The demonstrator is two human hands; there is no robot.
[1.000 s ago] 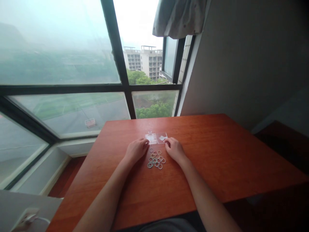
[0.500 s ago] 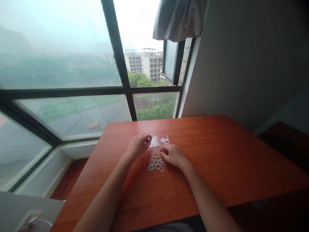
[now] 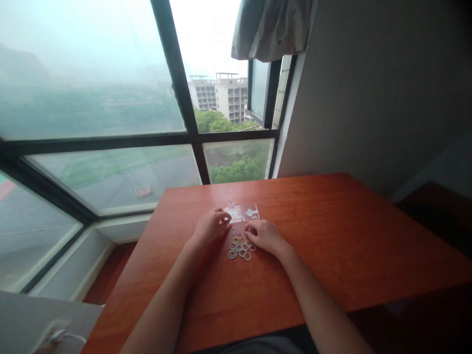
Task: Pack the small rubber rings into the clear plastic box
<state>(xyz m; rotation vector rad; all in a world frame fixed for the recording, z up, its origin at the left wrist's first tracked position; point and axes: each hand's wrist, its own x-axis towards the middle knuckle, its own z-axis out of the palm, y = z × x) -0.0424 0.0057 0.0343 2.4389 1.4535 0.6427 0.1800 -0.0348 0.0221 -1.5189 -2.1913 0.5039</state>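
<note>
A small heap of several metal rings [image 3: 240, 247] lies on the reddish wooden table [image 3: 332, 246]. Just beyond it sit two clear plastic pieces [image 3: 243, 213] side by side. My left hand [image 3: 211, 225] rests to the left of the rings, fingers curled, fingertips near the left clear piece. My right hand [image 3: 263, 235] lies on the right of the heap, its fingers bent down onto the rings at the heap's far edge. What the fingertips hold, if anything, is too small to see.
A large window with dark frames [image 3: 184, 132] stands behind the table's far edge. A grey wall [image 3: 368, 98] is on the right. A white charger and cable [image 3: 55, 334] lie at the lower left.
My right hand came back from the right clear piece to the ring heap. My left hand lifted briefly near the left clear piece and has settled on the table again.
</note>
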